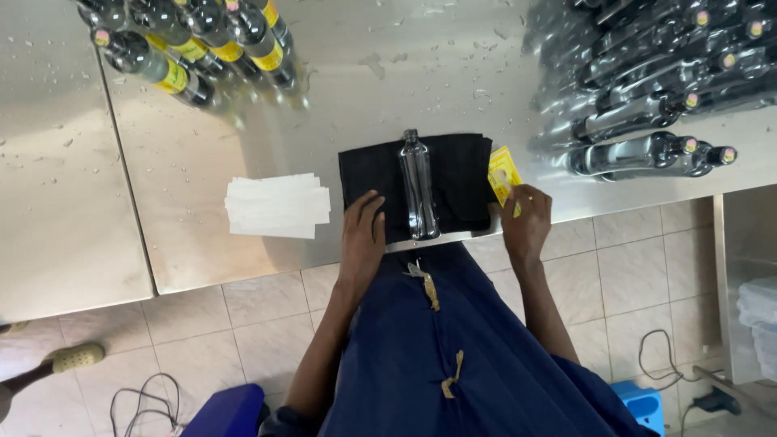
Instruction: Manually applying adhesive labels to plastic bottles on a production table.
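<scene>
Near edge: the left hand (362,239) lies flat, fingers spread, on the black cloth (368,174), just left of the clear plastic bottle (418,190). The bottle lies on its side, long axis near-to-far, cap pointing away. To its right, the right hand (526,222) pinches a yellow label (503,174), apparently by its near corner. Left of the cloth sits a stack of white strips (277,205). Farther off, labelled bottles (202,44) stand left; unlabelled bottles (655,89) lie right on the wet steel table (388,57).

Bare forearms, a dark blue garment (453,356) with small yellowish ties (431,290)
</scene>
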